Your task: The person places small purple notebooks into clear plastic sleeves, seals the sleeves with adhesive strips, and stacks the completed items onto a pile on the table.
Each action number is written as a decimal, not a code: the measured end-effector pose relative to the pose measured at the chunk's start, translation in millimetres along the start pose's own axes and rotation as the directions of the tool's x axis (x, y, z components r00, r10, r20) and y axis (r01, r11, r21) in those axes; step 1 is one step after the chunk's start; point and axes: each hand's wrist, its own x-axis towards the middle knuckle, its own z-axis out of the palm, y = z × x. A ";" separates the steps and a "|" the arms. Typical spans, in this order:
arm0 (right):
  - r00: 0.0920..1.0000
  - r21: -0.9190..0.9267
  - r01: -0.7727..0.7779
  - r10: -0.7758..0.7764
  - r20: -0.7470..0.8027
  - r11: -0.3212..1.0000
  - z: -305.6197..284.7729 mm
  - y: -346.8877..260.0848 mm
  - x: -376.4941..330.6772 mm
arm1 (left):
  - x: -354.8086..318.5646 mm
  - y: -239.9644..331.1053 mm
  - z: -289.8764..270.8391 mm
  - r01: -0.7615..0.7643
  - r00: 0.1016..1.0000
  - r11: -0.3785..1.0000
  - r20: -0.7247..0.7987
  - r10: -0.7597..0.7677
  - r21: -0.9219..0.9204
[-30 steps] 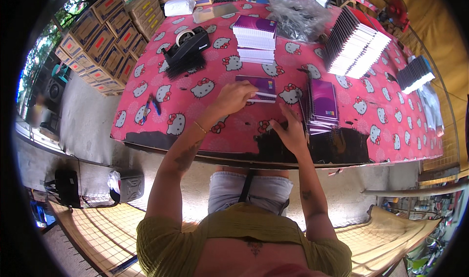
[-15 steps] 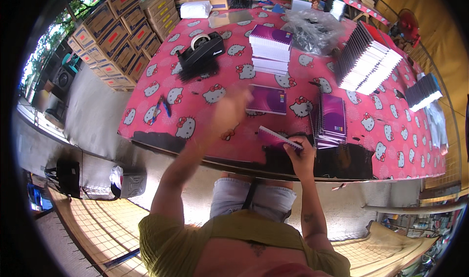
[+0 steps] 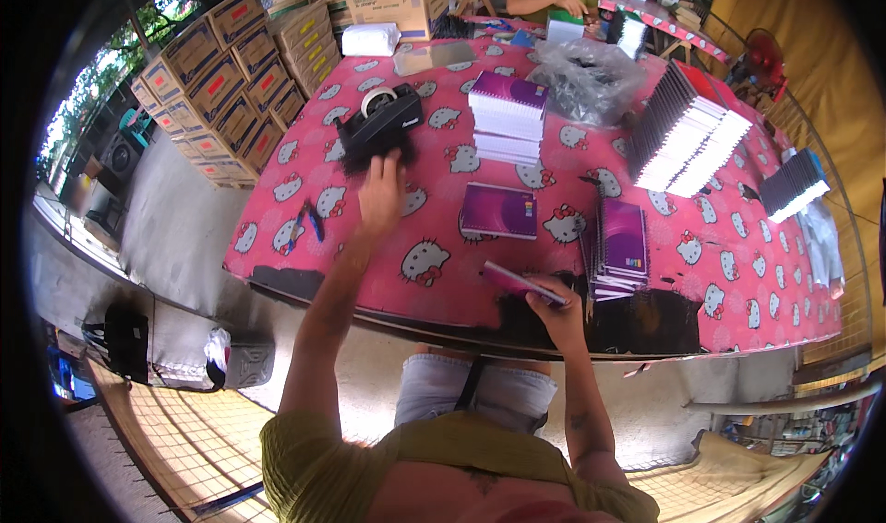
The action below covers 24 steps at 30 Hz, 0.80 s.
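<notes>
- A clear plastic bag (image 3: pixel 591 85) lay toward one o'clock on the pink surface (image 3: pixel 388 302), dark contents showing through, too blurred to identify.
- Cardboard boxes (image 3: pixel 221 80) stood stacked at ten o'clock, their contents hidden.
- The purple notebook (image 3: pixel 517 281) was tilted nearly edge-on, its long axis running from ten to four o'clock.
- Its four-o'clock end sat in the right hand's (image 3: pixel 561 315) grip, pinched between thumb and fingers.
- The left hand (image 3: pixel 380 196) was at the black coils (image 3: pixel 355 159), eleven o'clock; I could not tell its grip.
</notes>
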 end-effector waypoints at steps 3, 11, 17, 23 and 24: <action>1.000 0.015 -0.024 0.023 0.019 1.000 3.2 -3.5 0.4 | -36.6 40.1 -36.5 0.177 0.983 0.834 0.140 -0.121 -0.522; 0.998 -0.029 -0.023 0.024 0.054 0.999 -2.4 -11.9 -0.2 | -93.2 119.1 -77.6 0.540 0.840 0.201 0.511 -0.181 -0.817; 0.997 0.020 -0.065 0.064 0.049 0.998 -1.8 -1.7 2.6 | -67.8 107.0 -95.2 0.286 0.880 0.732 0.471 0.054 -0.619; 0.998 0.036 -0.040 0.038 0.044 0.999 -1.0 -4.1 2.8 | -77.7 108.1 -87.1 0.144 0.916 0.778 0.381 0.130 -0.612; 0.998 0.023 -0.046 0.045 0.045 0.999 -1.2 -5.9 2.7 | -78.0 111.1 -85.1 0.156 0.918 0.770 0.379 0.119 -0.619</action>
